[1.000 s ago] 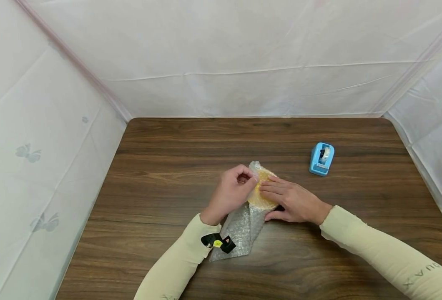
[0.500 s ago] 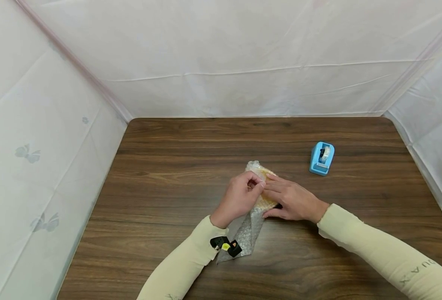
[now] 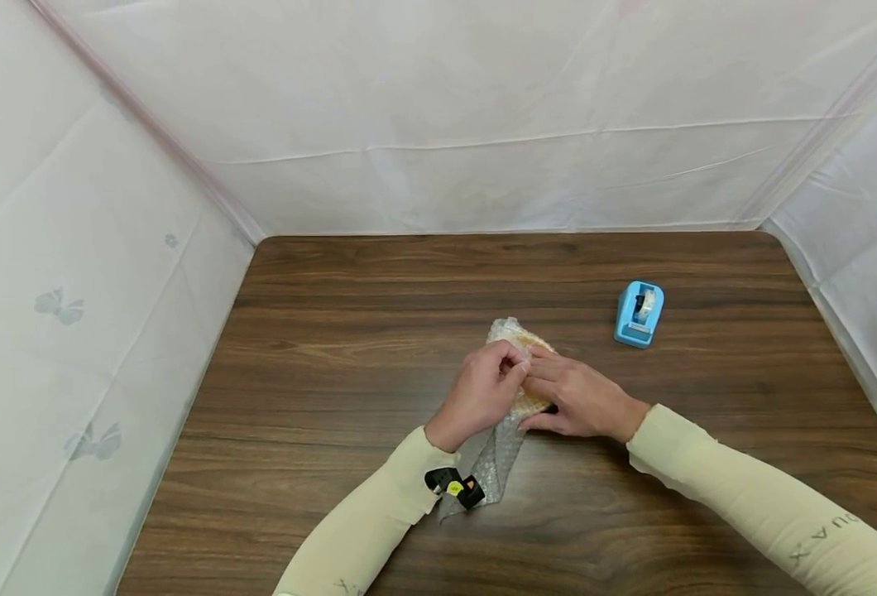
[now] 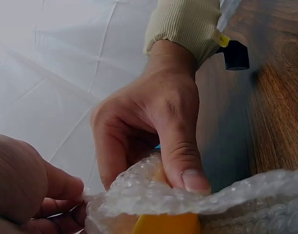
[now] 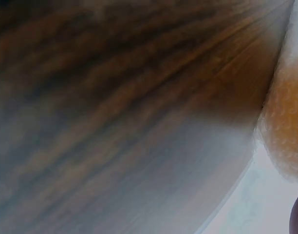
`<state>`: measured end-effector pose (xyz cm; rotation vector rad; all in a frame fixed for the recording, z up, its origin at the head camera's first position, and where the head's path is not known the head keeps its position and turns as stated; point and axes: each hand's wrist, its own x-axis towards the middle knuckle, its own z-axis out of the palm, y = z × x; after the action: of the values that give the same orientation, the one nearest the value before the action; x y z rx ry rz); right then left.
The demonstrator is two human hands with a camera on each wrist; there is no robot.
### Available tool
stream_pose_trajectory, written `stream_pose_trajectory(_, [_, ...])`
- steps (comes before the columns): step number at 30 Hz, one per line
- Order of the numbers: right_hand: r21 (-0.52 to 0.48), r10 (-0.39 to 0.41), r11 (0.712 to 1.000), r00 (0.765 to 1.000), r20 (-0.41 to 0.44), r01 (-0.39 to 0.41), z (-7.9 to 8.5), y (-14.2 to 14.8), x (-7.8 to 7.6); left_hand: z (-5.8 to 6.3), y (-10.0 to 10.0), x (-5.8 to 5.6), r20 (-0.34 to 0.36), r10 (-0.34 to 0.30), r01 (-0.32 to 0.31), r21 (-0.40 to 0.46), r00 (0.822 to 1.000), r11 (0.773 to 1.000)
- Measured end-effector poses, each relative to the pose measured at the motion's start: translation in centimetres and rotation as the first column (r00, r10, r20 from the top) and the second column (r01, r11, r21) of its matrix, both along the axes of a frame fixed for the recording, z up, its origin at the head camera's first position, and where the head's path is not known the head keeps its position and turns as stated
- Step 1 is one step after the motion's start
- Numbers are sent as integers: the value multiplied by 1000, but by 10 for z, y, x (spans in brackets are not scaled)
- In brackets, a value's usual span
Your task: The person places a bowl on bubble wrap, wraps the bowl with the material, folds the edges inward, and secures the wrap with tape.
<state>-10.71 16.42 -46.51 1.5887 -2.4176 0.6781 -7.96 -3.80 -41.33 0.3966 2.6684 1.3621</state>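
Toward three o'clock, drew bubble wrap point(image 3: 508, 454) with pinching left hand point(image 3: 479, 389), apparently covering more round yellow item point(image 4: 168, 224), pressed under straight-fingered right hand point(image 3: 580, 397).

Around this dark, wood-grained worktop point(image 3: 357, 306) hang pale, creased sheets: a left sheet point(image 3: 111, 248) with faint grey motifs point(image 3: 60, 306), a far sheet point(image 3: 483, 91) and a right sheet point(image 3: 866, 240).
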Motion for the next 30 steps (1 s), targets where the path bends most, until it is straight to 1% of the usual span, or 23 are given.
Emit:
stream_pose_trajectory(6, [-28, 9, 1000, 1000, -1, -9, -3, 0, 0, -1, 1, -1, 23, 7, -7, -18, 1000, 1000])
stream_pose_trajectory(11, [-67, 25, 997, 999, -31, -27, -6, 0, -1, -4, 2, -2, 46, 20, -19, -19, 999, 1000])
stream_pose_trajectory(18, [-109, 44, 993, 998, -45, -49, -8, 0, -2, -6, 3, -3, 45, 54, -54, -8, 998, 999])
stream_pose_trajectory(25, [-128, 56, 990, 997, -57, -63, -8, 0, -2, -7, 1, -4, 55, 84, -85, 24, 995, 996])
stream_pose_trajectory(30, [-114, 51, 992, 996, -76, -59, -5, 0, -1, -8, 2, -4, 34, 92, -92, 2, 995, 996])
